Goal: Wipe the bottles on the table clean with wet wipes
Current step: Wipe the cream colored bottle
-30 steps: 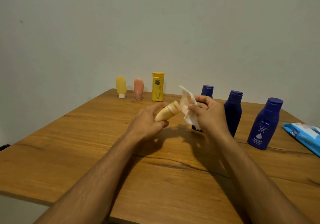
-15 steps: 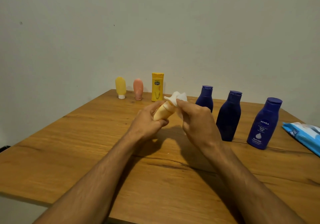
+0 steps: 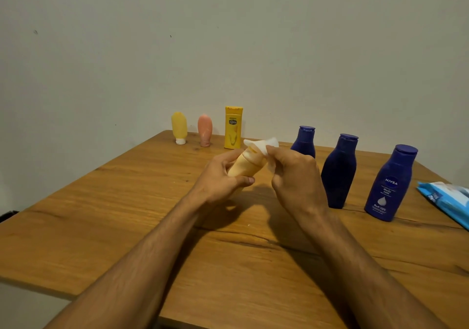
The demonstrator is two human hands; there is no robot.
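Tilted pale-orange bottle [image 3: 245,167], white wet wipe [image 3: 265,146] against its cap

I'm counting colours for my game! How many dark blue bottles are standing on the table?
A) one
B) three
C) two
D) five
B: three dark blue bottles stand upright in a row on the right side, the far blue bottle, the middle blue bottle and the Nivea bottle.
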